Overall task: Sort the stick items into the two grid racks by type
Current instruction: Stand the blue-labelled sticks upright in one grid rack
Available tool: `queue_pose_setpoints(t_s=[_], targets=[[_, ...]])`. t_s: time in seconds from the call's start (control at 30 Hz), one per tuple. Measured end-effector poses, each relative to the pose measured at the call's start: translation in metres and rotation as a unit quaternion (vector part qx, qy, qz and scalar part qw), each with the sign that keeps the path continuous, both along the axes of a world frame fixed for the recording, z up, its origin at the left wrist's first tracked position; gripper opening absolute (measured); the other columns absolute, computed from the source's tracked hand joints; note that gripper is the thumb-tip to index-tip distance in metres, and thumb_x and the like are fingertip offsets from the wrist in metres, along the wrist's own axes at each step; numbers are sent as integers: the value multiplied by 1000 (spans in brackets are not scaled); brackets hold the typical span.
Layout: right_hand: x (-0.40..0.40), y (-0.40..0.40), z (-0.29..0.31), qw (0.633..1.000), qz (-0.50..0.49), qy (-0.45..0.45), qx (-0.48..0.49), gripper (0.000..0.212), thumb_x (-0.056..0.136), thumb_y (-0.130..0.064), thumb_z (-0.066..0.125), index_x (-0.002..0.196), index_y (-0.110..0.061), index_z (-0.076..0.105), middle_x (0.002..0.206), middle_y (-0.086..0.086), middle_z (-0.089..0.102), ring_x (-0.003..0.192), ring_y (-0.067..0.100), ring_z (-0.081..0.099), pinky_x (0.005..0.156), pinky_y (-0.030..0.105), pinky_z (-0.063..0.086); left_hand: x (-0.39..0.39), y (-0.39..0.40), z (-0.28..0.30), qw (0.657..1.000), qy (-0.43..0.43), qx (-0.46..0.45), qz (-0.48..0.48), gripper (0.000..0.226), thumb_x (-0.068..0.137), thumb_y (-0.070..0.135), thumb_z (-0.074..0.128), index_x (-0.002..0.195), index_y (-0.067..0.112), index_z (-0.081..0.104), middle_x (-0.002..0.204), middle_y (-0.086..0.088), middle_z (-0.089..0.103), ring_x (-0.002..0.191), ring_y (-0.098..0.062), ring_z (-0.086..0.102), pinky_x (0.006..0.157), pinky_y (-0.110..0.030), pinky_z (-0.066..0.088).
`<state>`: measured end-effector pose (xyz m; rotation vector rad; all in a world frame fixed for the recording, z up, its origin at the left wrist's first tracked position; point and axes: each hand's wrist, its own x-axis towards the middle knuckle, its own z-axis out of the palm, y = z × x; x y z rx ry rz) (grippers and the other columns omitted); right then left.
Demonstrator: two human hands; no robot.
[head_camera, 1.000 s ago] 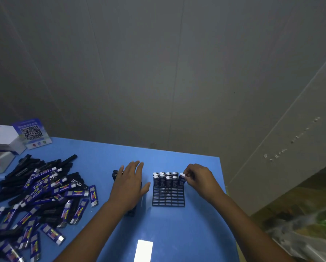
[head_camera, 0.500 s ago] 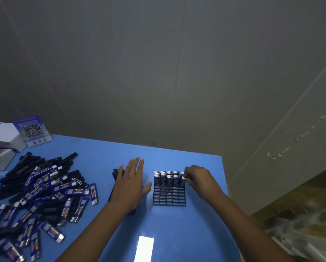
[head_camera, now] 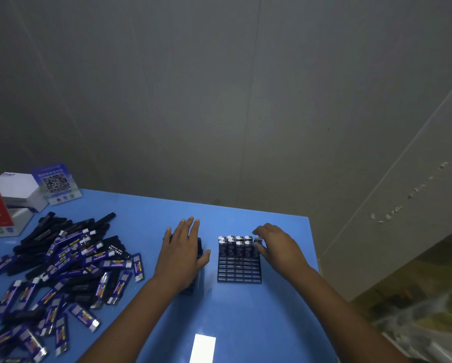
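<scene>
Head view: right hand (head_camera: pixel 279 247) is at the far right corner of the right rack (head_camera: pixel 239 268), fingers curled around a blue stick (head_camera: pixel 257 242), seating it in the back rows beside the blue sticks already upright there. Left hand (head_camera: pixel 183 254) lies flat, fingers straight, on the left rack (head_camera: pixel 193 284), pinning it; that rack is mostly hidden, contents can't tell. Unsorted pile (head_camera: pixel 59 265) of blue and black sticks sits well left on the desk (head_camera: pixel 245 323). Boxes (head_camera: pixel 12 195) and a QR card (head_camera: pixel 56 183) sit at the far left. To do this step well, I'd say: keep the stick vertical, line it up with its cell, press straight down, release only once it stands without leaning on its neighbours. Front rows are empty.
</scene>
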<state>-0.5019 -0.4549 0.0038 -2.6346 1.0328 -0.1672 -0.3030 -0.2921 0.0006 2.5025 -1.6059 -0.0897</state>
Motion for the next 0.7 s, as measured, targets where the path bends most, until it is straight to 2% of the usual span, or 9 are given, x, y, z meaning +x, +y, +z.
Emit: queue_pose_setpoints(t_s=[0.17,0.3,0.43,0.53,0.63,0.7], targets=[[10,34,22,999,-6,9,-39,50,100,-39,52,146,-21,42,146,-2,44,130,18,44,95,33,46,2,27,17,1000,-6,-17,11,76,99,52,38,156,15,5,164,-3,3,152,-21,1,122,-43,1],[19,67,34,999,-2,25,-48,69,99,-49,51,156,-20,23,162,5,24,148,23,23,116,36,29,8,64,28,999,-4,-39,19,77,98,53,40,156,15,8,164,-3,6,152,-21,3,122,-46,4],[30,110,41,998,12,18,-58,81,96,-57,50,159,-22,14,167,5,12,153,24,11,123,39,17,16,114,36,999,-10,-33,31,78,98,55,38,156,16,5,164,-3,5,152,-21,2,123,-46,4],[42,150,45,997,33,24,-58,86,95,-63,49,160,-22,10,167,5,8,154,24,7,124,40,12,20,160,39,998,-4,-40,46,78,97,55,42,156,16,10,163,-4,10,151,-22,7,121,-47,8],[55,189,46,996,60,34,-63,89,94,-66,48,160,-22,7,167,6,6,154,25,5,125,41,10,24,208,40,996,-6,-51,72,78,95,54,47,156,16,16,162,-5,18,150,-24,14,119,-50,13],[63,213,46,995,75,31,-62,91,93,-67,49,160,-21,7,167,7,7,154,25,6,125,42,11,29,238,43,995,-6,-37,88,78,96,54,45,156,16,14,162,-5,16,150,-23,12,120,-49,11]])
